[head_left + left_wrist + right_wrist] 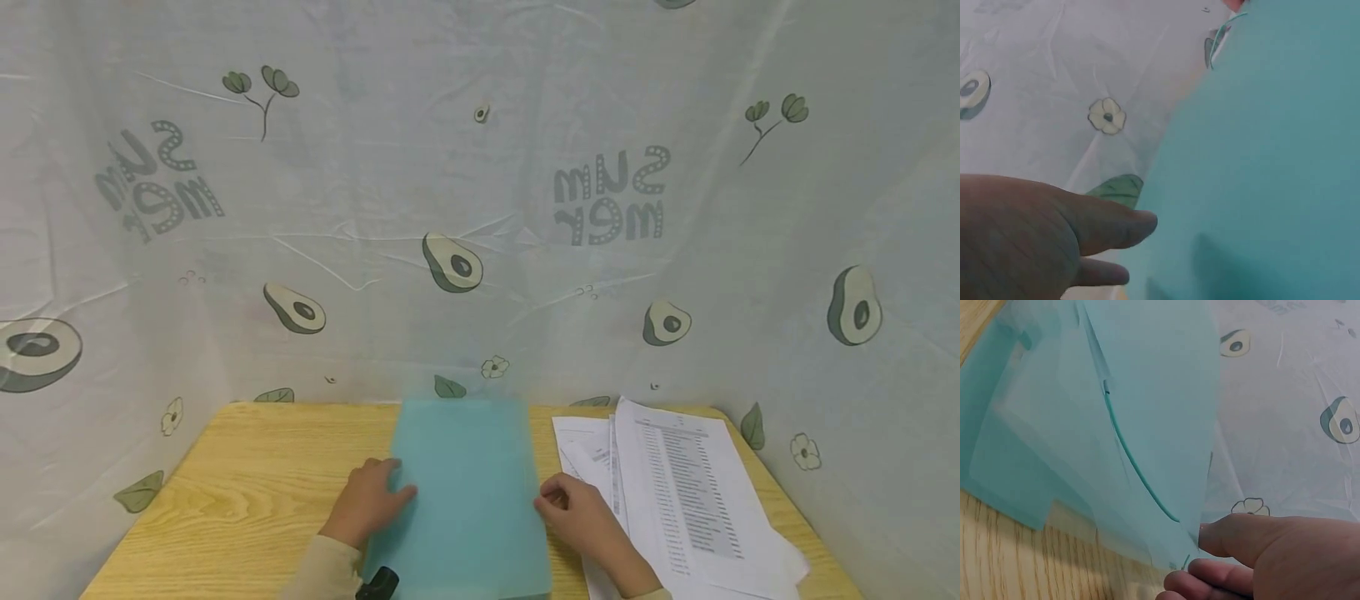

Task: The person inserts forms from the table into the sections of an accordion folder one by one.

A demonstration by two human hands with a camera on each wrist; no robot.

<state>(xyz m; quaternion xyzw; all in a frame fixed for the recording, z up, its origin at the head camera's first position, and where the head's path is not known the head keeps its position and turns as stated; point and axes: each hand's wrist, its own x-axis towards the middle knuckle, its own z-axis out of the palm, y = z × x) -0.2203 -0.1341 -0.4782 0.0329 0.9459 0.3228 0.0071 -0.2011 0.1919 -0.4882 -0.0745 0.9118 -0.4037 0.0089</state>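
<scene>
A translucent teal plastic folder [468,492] stands in the middle of the table, overlapping the curtain at its top edge. My left hand [371,502] is at the folder's left edge, its thumb over the front cover and its fingers spread loosely. On the right edge, my right hand [581,517] pinches the folder between thumb and fingertips. Up close in the right wrist view, a thin green elastic cord [1135,465] runs down to the pinched corner, and flaps [1041,450] fan apart to the left. In the left wrist view, the thumb [1116,228] is straight beside the cover.
Loose printed sheets [690,492] lie overlapping on the right side of the wooden table [247,475], right beside my right hand. A pale curtain [480,183] with avocado prints hangs behind and around the table. A black strap piece [378,583] shows at the left wrist.
</scene>
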